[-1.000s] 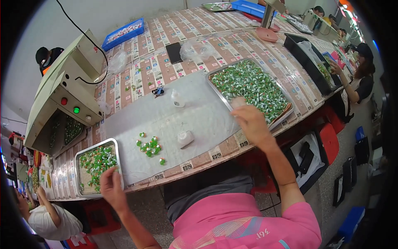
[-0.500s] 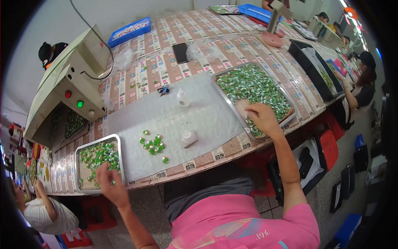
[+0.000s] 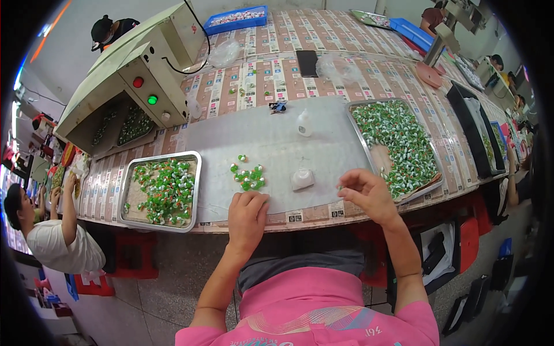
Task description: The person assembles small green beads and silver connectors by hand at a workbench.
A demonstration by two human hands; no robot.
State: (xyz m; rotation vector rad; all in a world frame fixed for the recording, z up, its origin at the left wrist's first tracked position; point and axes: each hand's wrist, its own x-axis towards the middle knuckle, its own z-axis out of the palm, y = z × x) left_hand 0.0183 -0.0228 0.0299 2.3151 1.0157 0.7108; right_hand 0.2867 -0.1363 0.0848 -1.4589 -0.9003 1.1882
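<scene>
My left hand (image 3: 248, 219) is at the front of the grey sheet (image 3: 225, 138), fingers bent and pressed together. Whatever its fingertips hold, if anything, is hidden. Just beyond it lies a loose cluster of small green-and-white pieces (image 3: 251, 178). My right hand (image 3: 372, 197) hovers near the table's front edge, thumb and fingers pinched on a tiny greenish piece (image 3: 339, 186). Left of my hands stands a metal tray (image 3: 198, 187) partly filled with green, white and orange pieces. At the right, another metal tray (image 3: 365, 141) holds many more, with a bare patch near its left side.
A white lump-shaped container (image 3: 302, 179) and a small clear bottle (image 3: 304, 123) stand on the sheet. A beige box machine (image 3: 130, 86) with a lit green button is at the left. Farther back lie a dark flat slab (image 3: 307, 63) and plastic bags (image 3: 340, 69). Other people sit nearby.
My left hand has moved from the left tray to the sheet by the cluster. My right hand has left the right tray for the front edge. The whole view has shifted.
</scene>
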